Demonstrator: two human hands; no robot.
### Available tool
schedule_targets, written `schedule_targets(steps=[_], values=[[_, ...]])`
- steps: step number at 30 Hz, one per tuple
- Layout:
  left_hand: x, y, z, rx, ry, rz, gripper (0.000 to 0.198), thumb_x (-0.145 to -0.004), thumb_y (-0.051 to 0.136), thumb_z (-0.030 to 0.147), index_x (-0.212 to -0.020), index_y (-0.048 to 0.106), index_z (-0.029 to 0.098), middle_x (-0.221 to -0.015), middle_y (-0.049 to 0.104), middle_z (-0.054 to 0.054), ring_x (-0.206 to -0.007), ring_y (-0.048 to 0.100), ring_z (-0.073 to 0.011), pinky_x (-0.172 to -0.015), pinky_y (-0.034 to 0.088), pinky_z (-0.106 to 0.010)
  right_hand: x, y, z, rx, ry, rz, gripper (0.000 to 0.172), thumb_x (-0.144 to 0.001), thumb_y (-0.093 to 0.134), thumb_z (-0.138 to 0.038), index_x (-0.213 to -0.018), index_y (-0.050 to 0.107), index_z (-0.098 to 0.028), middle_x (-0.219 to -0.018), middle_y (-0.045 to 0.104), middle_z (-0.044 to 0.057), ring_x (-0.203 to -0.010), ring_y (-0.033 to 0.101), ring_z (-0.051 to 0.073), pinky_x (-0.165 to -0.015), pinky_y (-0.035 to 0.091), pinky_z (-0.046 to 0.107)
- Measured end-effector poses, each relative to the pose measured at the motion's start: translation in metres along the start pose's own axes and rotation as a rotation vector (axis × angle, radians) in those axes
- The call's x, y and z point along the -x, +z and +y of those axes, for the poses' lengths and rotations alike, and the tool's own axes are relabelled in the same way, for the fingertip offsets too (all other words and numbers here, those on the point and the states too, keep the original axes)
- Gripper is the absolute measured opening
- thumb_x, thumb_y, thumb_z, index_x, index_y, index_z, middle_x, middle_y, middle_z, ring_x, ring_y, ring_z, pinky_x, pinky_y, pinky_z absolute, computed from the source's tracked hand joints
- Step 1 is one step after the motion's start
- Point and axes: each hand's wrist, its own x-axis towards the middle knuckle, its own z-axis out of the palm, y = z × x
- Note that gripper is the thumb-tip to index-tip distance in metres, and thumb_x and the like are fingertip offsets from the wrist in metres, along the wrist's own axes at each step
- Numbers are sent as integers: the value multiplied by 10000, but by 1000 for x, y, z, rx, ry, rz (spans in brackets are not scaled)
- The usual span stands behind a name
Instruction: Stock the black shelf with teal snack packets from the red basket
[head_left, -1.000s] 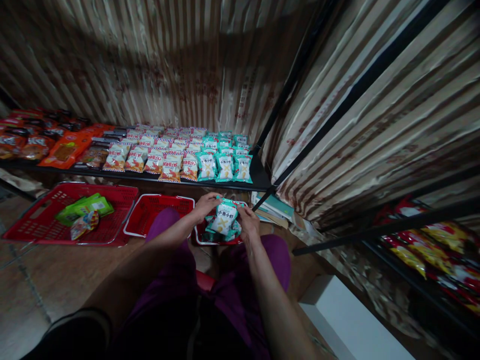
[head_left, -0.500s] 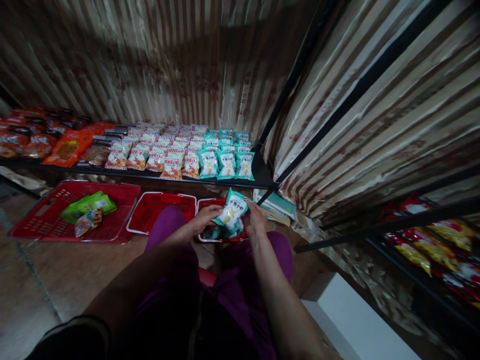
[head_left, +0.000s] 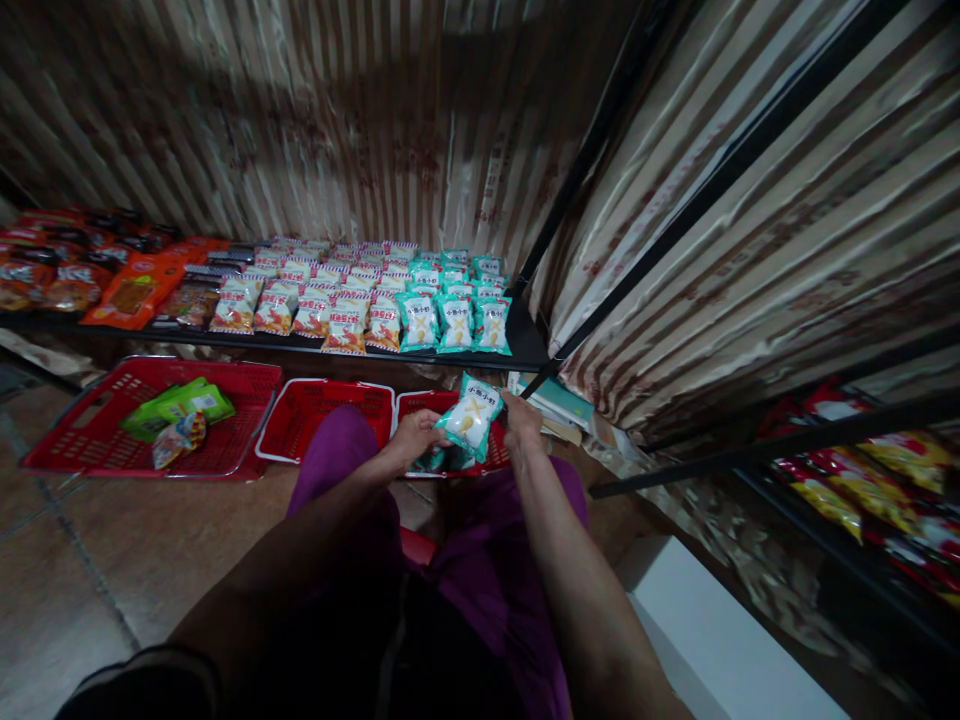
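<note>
Between my hands is a teal-and-white snack bag (head_left: pixel 472 415), tilted, its printed front facing up. My left hand (head_left: pixel 415 438) pinches its lower left edge. At its right edge, my right hand (head_left: pixel 521 420) has its fingers closed on the bag. Underneath is a red basket (head_left: pixel 409 404) between my knees, with more teal bags partly hidden inside. Beyond it, matching teal bags (head_left: pixel 456 322) stand in rows at the right end of a black shelf (head_left: pixel 529 345).
White-and-orange snack bags (head_left: pixel 347 322) and orange packs (head_left: pixel 136 290) fill the shelf leftward. Two more red baskets stand left: a small one (head_left: pixel 300 392) and a larger one (head_left: pixel 240 440) holding green packets (head_left: pixel 176 408). Black shelf posts (head_left: pixel 630 285) slant at right, above a white box (head_left: pixel 720 630).
The held teal bag has moved slightly right and up, and lies a little more turned. Both hands have moved with it, still gripping it. The view has shifted slightly.
</note>
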Motion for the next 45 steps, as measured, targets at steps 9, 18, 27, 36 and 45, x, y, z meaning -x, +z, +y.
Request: schedule_targets(steps=[9,18,27,36,45], values=[[-8,5,10,235,30,180,216,-653,717,22,-740,553,131,-664,655,2,-611,655,-104,-719,552,-253,35,-25,27,85,135,-260,341,-684,703,-510,-848,676,-212,-792,721,-1,-614,652,95,-487,502,160],[0,18,4,238,46,181,216,-648,728,69,-755,556,142,-679,642,6,-607,637,-108,-736,526,-286,64,-27,47,-129,42,-252,327,-461,856,-290,-705,676,-166,-576,657,-46,-473,563,58,-475,486,149],[-17,9,43,90,62,114,309,-679,709,341,-948,641,205,-1013,678,-44,-963,609,-160,-855,437,-280,67,-42,50,-118,124,-212,327,-472,832,-232,-749,664,-187,-617,653,-70,-477,562,39,-477,482,124],[-43,15,61,71,56,168,220,-570,744,259,-653,565,163,-682,623,3,-653,583,-116,-644,453,-245,65,-58,53,-32,60,-319,318,-525,817,-273,-806,698,-181,-719,697,-31,-540,586,67,-540,495,166],[-42,18,54,12,87,207,130,-601,636,172,-722,591,182,-696,611,21,-646,561,-98,-590,419,-193,61,-62,59,-53,63,-281,365,-497,823,-279,-828,703,-181,-764,720,-9,-593,626,95,-582,511,194]])
